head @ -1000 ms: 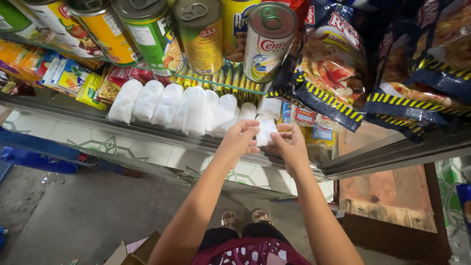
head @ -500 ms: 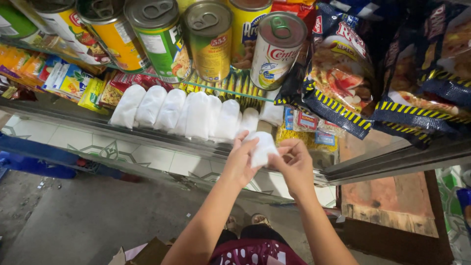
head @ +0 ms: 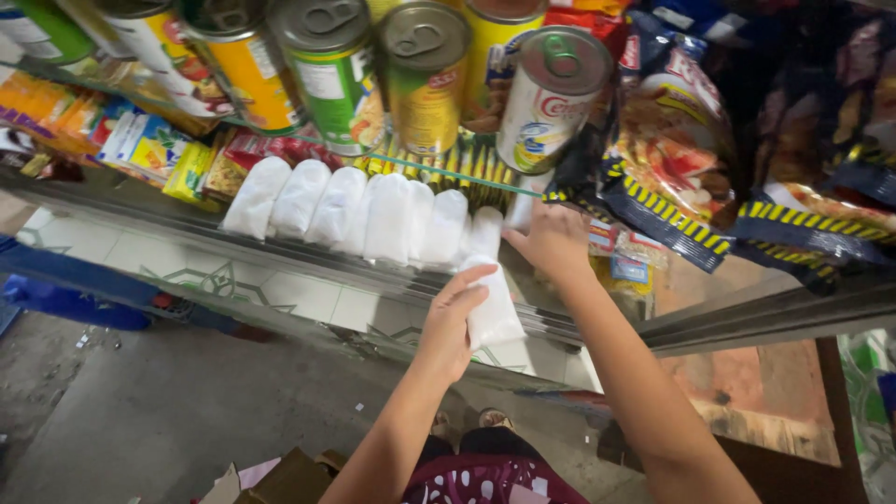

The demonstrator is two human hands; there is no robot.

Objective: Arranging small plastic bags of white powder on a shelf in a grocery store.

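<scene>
While the left hand grips a white packet just below the shelf edge | right hand reaches onto the shelf, fingers bent, grasp unclear | row of white packets beside it | tins above

One white pouch, soft and oblong, sits tilted in the left hand, clear of the shelf edge. A row of white pouches (at least seven, overlapping) stands leaning on the shelf.
</scene>
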